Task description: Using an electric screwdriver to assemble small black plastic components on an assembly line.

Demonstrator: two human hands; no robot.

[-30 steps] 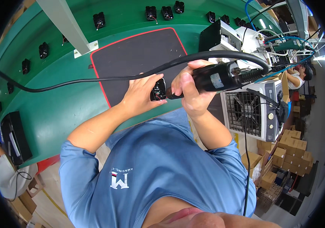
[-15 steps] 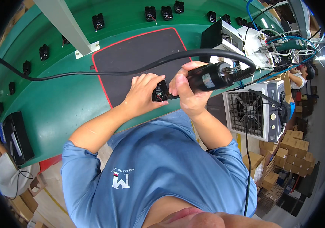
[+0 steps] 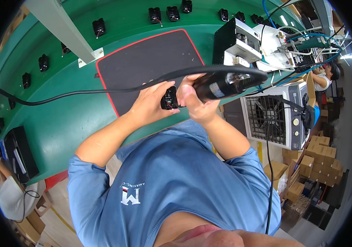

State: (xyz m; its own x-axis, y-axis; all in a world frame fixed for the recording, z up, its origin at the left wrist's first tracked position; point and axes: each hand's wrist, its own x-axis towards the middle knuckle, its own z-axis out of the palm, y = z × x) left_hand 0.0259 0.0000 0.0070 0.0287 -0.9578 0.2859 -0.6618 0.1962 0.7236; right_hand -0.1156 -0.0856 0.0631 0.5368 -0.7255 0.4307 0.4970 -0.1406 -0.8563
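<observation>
Boxy black plastic part (image 3: pixel 169 98), cylindrical driver (image 3: pixel 221 86)

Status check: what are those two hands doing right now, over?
Left hand grips small black part. Right hand holds black corded power tool, tip against the part. Its cable trails left across green bench; nothing blocking.

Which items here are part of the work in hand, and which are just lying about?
In use:
left hand holding small black part
right hand gripping black electric screwdriver
its black cable

Lying about:
black mat
spare black parts on green bench
grey fan unit
cardboard boxes
</observation>
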